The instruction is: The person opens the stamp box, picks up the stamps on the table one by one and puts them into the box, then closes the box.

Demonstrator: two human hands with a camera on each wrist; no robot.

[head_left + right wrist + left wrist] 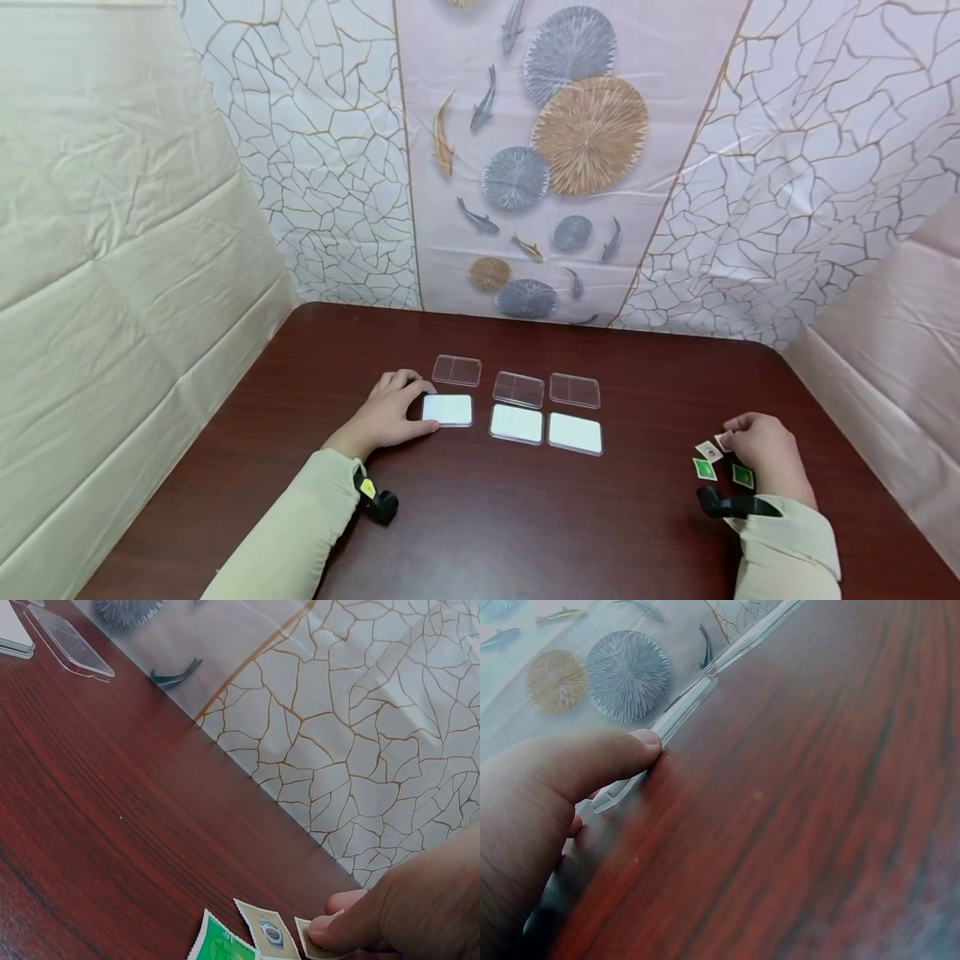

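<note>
left hand (385,414) gripping case (684,712), right hand (768,447) pinching stamp (315,949)

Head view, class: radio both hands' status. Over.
Left hand holds rectangular white-filled clear plastic case. Right hand pinches tan perforated paper stamp. Green square paper stamps nearby; no blockage visible.

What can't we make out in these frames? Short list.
Held stamp, picture: right wrist, mostly covered by right hand.
Bright green stamp, lower part: right wrist, cut off by bottom edge.
Dark green stamp, print: head, too small.
Left hand, most fingers: left wrist, behind the hand itself.
Left white case, beneath its white top: head, covered by that top.
</note>
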